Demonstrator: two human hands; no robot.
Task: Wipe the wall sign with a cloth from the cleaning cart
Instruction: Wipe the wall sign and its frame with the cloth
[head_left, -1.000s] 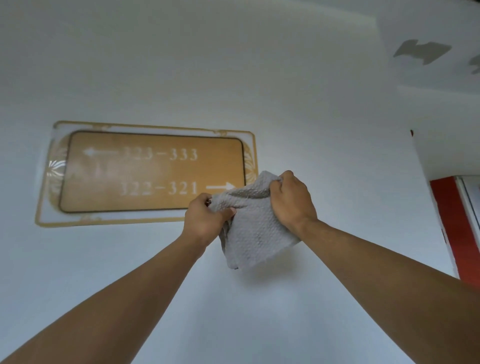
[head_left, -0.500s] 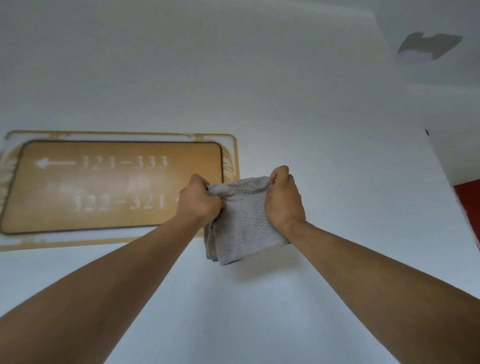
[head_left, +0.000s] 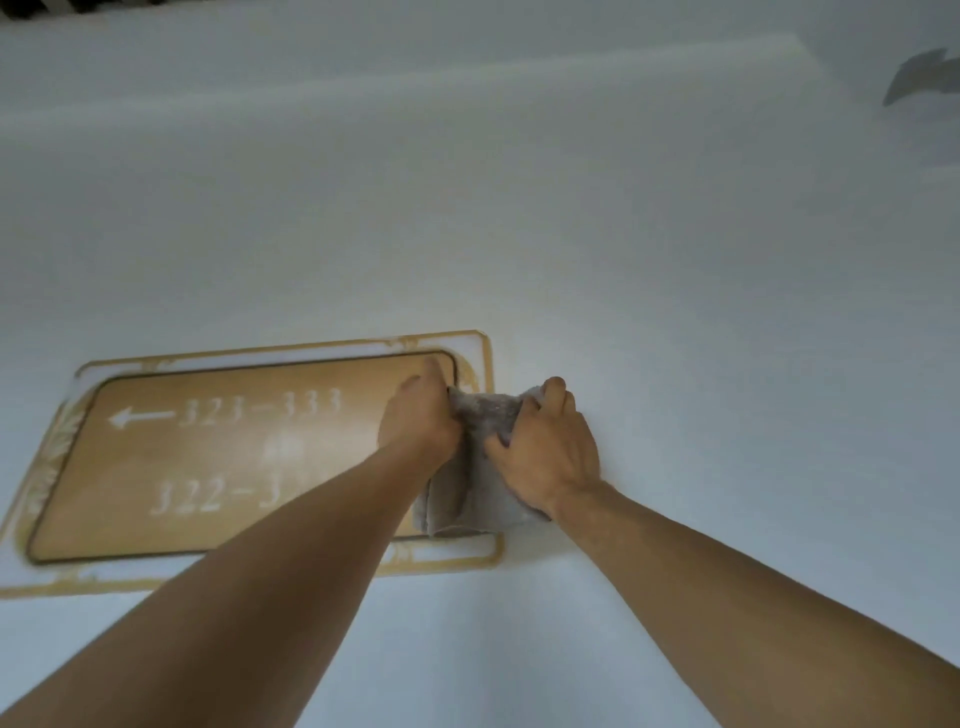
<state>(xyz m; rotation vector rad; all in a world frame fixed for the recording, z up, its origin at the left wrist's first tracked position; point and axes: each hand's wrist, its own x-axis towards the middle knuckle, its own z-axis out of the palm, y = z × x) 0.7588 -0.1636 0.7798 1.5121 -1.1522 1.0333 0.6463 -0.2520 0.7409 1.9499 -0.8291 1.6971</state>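
Observation:
A tan wall sign with white room numbers, a left arrow and a gold ornamental border hangs on the white wall at left centre. A grey textured cloth is bunched at the sign's right end, covering its right edge. My left hand grips the cloth's upper left part, over the sign's top right corner. My right hand holds the cloth's right side, fingers curled over its top, against the wall. My left forearm hides part of the lower number row.
Plain white wall surrounds the sign on all sides. A grey patch of damaged surface shows at the upper right. A dark slatted strip runs along the top left edge.
Both hands have carried the cloth up onto the sign's right end. They have drawn closer together, bunching the cloth. The view has tilted, so the sign sits lower and more central.

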